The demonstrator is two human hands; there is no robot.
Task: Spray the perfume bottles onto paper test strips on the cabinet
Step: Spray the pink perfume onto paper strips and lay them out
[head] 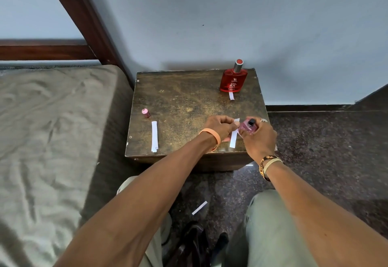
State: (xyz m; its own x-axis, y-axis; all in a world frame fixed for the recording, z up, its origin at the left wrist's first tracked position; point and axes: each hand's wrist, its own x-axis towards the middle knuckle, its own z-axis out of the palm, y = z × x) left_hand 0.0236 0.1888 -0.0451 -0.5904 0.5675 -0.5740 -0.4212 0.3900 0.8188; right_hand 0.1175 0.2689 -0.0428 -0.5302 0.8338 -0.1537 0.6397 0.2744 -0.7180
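Note:
My right hand (259, 138) grips a small pink perfume bottle (247, 127) with a black spray top, uncapped, over the front right of the brown cabinet (180, 100). My left hand (219, 127) pinches a white paper test strip (234, 137) that hangs just left of the bottle. The pink cap (145, 113) stands at the cabinet's left side. A second strip (154, 136) lies flat below the cap. A red perfume bottle (233, 79) with a silver and red cap stands at the back right, on the end of a third strip (231, 95).
A bed with a grey-green sheet (48, 123) runs along the left, with its dark wooden frame (84, 18) behind. A loose strip (199, 208) lies on the dark stone floor between my knees, near black shoes (193, 243). The wall stands right behind the cabinet.

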